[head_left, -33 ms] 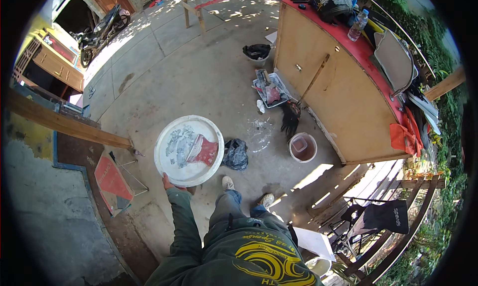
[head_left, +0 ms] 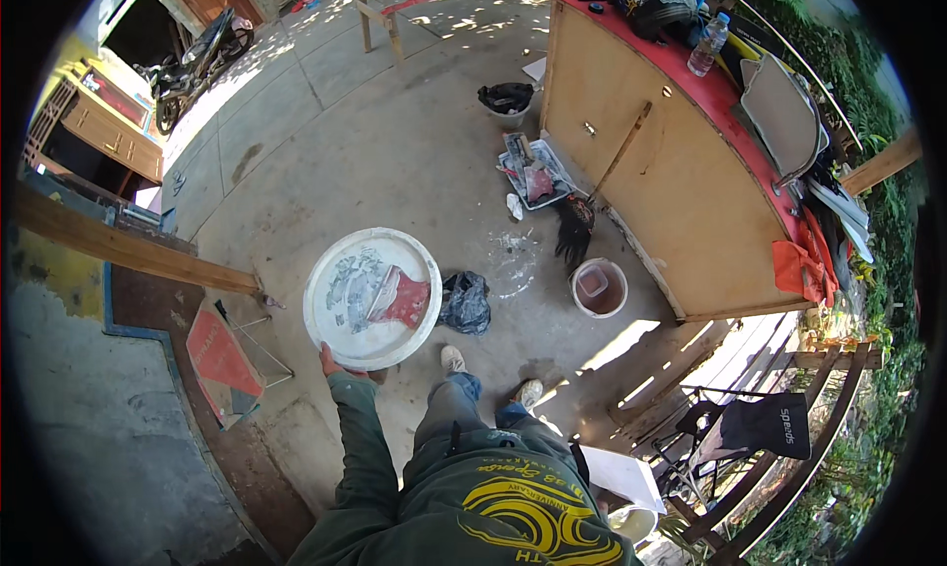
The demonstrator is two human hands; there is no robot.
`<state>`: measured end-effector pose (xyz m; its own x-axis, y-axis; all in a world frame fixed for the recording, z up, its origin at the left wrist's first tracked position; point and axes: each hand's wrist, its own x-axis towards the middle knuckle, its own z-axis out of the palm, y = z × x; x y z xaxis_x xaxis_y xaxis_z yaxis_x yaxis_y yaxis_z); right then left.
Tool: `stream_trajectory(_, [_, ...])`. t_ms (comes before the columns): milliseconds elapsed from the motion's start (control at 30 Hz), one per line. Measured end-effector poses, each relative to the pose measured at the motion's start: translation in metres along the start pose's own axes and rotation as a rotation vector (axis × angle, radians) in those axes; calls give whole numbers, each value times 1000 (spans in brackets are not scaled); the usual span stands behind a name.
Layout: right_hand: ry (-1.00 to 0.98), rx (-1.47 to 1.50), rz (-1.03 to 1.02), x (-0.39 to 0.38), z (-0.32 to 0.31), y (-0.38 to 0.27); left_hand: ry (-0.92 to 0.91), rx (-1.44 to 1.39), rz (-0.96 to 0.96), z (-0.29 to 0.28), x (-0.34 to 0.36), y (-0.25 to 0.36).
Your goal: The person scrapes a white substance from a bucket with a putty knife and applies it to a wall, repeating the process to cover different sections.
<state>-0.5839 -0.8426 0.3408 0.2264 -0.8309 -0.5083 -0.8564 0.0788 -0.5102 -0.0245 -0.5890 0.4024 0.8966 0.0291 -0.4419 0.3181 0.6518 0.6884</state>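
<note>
My left hand (head_left: 328, 359) grips the near-left rim of a large round white lid (head_left: 326, 260), with part of the hand hidden underneath. Grey-white smears mark the lid's top. On it lies a red putty scraper (head_left: 406, 300) with pale putty along its left side. The lid is held up in front of my left leg. I cannot see my right hand; the right side of my body hides it.
Right of the lid a dark plastic bag (head_left: 467, 304) lies on the concrete. Beyond are a pail (head_left: 599, 300), a broom (head_left: 575, 233), a tray of tools (head_left: 536, 176) and a red-topped counter (head_left: 631, 152). A wooden post (head_left: 138, 246) and a folding chair (head_left: 764, 426) flank me.
</note>
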Motion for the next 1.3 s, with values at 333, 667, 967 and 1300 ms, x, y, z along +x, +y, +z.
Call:
stream_trajectory(333, [-79,425,-359,145,-30,-290,16,59,-98,-8,47,1])
stream_trajectory(667, [-242,563,-258,233,61,-383,-106,208,-266,36,160,-74])
stream_trajectory(967, [-278,639,-42,392,178,-336,-61,215,-401,20,286,-270])
stream_trajectory(1300, [-476,329,-209,593,266,-293,-103,242,-530,-12,418,-515])
